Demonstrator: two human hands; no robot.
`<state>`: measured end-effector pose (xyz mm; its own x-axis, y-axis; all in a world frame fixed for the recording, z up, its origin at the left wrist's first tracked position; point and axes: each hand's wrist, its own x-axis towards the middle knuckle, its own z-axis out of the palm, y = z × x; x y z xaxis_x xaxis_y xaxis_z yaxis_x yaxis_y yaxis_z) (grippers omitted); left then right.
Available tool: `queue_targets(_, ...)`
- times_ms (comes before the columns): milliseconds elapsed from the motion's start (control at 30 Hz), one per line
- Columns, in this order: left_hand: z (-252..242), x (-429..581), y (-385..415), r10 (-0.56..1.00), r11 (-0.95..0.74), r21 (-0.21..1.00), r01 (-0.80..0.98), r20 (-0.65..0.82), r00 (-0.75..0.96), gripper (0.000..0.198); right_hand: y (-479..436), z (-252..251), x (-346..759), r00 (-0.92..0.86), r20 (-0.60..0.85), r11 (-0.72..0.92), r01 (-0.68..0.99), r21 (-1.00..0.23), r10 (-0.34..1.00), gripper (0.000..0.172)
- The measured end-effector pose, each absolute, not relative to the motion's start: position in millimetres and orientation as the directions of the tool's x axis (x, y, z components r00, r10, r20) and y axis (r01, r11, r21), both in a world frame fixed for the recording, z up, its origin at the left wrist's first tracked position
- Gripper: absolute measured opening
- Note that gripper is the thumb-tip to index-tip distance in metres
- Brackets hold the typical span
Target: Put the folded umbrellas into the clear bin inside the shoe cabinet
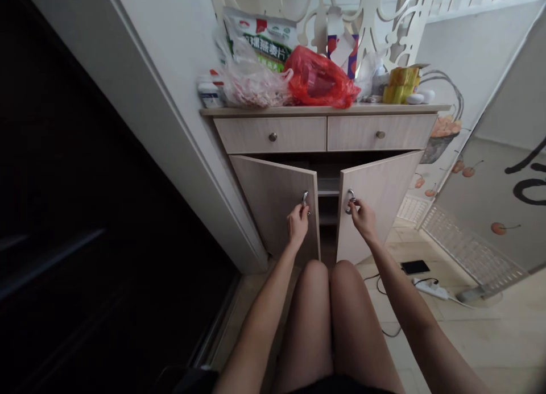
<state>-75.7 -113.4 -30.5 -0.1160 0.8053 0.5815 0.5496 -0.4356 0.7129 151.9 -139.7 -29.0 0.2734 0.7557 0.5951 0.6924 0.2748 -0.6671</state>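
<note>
A pale wood cabinet (273, 113) stands in front of me, its two lower doors partly swung out. My left hand (297, 222) is closed on the metal handle (305, 197) of the left door (277, 195). On the right door (379, 195), my right hand (362, 216) grips the other metal handle (351, 194). Between the doors a gap shows shelves (328, 186) in the dark inside; most of the interior is hidden. Above, two drawers with round knobs (273, 137) are closed.
On the cabinet top lie a red plastic bag (319, 78), a clear bag (256, 84), a printed food bag (264, 38), a white bottle (210, 94) and yellow tape rolls (401, 86). A power strip (430, 289) and phone (415, 267) lie on the floor at right. A wall edge (187, 127) stands left.
</note>
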Motion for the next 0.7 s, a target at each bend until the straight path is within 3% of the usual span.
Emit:
queue_targets(333,-34.6,-148.4,-182.2,0.762,-0.414,0.735,0.537,0.602,-0.237,0.028,-251.9,-29.2,215.7,0.397,0.565,0.186,0.675,-0.714,0.724,0.063)
queue_targets(533,-33.8,-206.7,-214.6,0.697,-0.312,0.702,0.641,0.627,-0.348,0.037,-293.2,-35.6,261.9,0.452,0.565,0.116,0.702,-0.703,0.691,0.067)
queue_targets(700,-32.8,-272.4,-231.9,0.614,-0.213,0.660,0.720,0.664,-0.427,0.031,-319.0,-43.8,310.3,0.568,0.573,-0.083,0.749,-0.657,0.591,0.073)
